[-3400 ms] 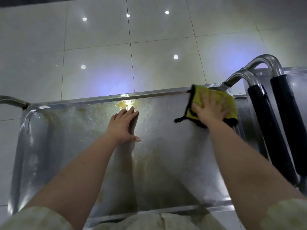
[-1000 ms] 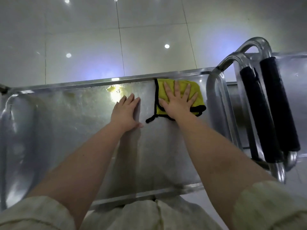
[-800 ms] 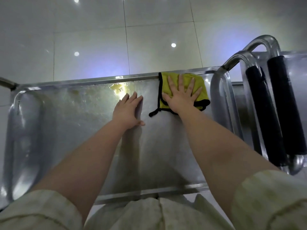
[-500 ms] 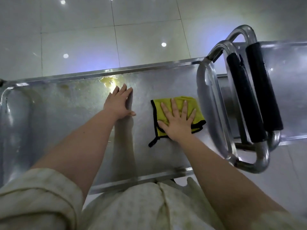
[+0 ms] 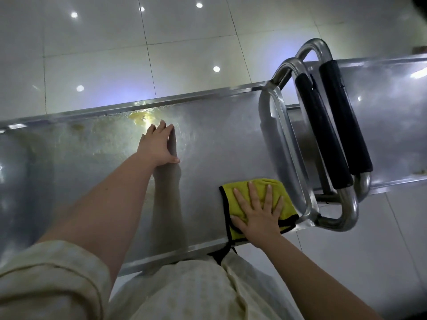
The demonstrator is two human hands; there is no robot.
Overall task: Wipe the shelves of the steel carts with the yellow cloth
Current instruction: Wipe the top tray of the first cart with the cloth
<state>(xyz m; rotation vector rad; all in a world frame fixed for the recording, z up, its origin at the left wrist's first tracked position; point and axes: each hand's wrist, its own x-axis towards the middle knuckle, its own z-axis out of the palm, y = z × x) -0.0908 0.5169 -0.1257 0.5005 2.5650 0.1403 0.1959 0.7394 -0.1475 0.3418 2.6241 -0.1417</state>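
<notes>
The top shelf of a steel cart (image 5: 215, 144) runs across the view, dull and streaked, with a yellowish stain near its far rim. My right hand (image 5: 257, 214) lies flat, fingers spread, pressing the yellow cloth (image 5: 284, 199) with black edging onto the shelf's near right corner, by the cart's steel handle loop. A corner of the cloth hangs over the near rim. Flat on the middle of the shelf, my left hand (image 5: 158, 144) rests with its fingers together and holds nothing.
A second steel cart (image 5: 388, 116) stands to the right, handle to handle with this one; two black foam grips (image 5: 332, 125) on the handle bars lie between the shelves. Glossy white floor tiles (image 5: 161, 42) surround the carts.
My right hand has dragged the cloth from the far right corner of the shelf toward me, down to the near right corner. The left hand stayed planted mid-shelf.
</notes>
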